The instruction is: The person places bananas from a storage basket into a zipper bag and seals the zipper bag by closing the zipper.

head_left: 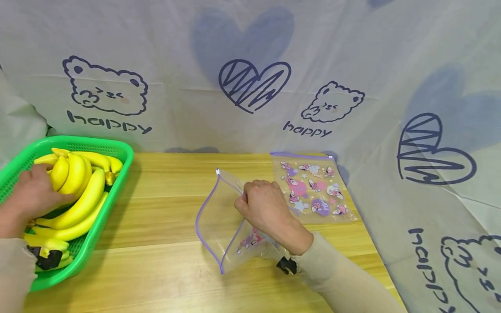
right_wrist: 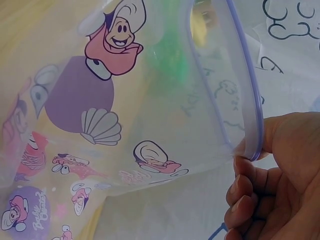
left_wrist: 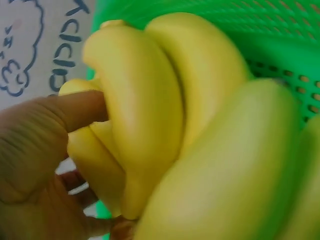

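While the left hand (head_left: 37,191) grips a banana bunch (head_left: 75,174), the right hand (head_left: 268,208) pinches a clear bag (head_left: 252,243).
Banana bunch in the green basket (head_left: 89,243) at left; clear bag gaping leftward at centre; second bag (head_left: 317,187) flat at far right.

A flat bag (head_left: 313,189) lies at the bench's (head_left: 164,217) far right corner; printed cloth (head_left: 184,87) lines the far and right edges.
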Motion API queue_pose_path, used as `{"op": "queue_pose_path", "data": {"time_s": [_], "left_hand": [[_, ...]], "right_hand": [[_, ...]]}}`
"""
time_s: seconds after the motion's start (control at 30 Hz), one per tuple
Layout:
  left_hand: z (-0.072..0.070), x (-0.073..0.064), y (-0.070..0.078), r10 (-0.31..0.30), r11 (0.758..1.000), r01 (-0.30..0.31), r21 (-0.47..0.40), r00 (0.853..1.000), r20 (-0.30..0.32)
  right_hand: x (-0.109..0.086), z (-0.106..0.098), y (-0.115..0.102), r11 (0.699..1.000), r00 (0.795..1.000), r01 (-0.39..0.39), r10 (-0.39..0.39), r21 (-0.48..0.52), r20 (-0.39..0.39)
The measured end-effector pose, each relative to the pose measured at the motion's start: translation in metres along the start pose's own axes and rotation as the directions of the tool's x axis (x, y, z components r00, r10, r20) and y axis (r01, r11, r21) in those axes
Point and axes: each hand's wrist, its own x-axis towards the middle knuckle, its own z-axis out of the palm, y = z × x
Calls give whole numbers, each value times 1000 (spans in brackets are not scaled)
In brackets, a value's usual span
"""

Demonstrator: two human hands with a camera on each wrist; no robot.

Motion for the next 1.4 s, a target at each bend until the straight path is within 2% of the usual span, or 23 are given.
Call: {"op": "queue_pose_path", "data": {"time_s": [0.13,0.27,0.53,0.67,0.83,0.9,0.97,1.07,1.2,1.23,1.33,1.4], "left_hand": [[4,-2,2,-69,996,71,53,997,-29],[5,-3,4,-88,991,95,98,993,-80],[6,-4,-1,-32,992,52,115,984,-175],[0,-4,0,21,988,15,151,971,-236],[-14,-8,12,54,978,8,208,956,-287],[-21,-10,21,77,978,-13,208,950,-301],[-26,-13,31,134,974,-62,219,935,-330],[-35,-22,55,178,971,-109,213,925,-336],[-48,-39,90,191,974,-149,171,945,-266],[-49,-44,99,205,973,-169,157,946,-251],[-52,-58,127,273,960,-251,128,940,-204],[-50,-69,146,327,943,-308,125,927,-183]], "right_hand": [[0,1,-1,1000,1000,10,-10,-1,-9],[-1,1,-1,1000,1000,12,-12,-5,-12],[-1,1,-2,1000,1000,8,-8,-6,-15],[-1,1,-1,1000,1000,9,-9,-10,-15],[-1,0,0,1000,1000,7,-8,-18,-17],[-1,0,0,1000,1000,8,-8,-16,-18],[-1,-1,-1,1000,1000,7,-8,-8,-19],[0,-1,-1,1000,1000,9,-9,5,-20],[1,-2,-1,1000,999,13,-13,9,-31],[1,-2,-1,1000,999,15,-14,8,-36],[3,-4,-2,1000,998,21,-21,1,-58],[5,-5,-2,1000,997,20,-20,1,-71]]}}
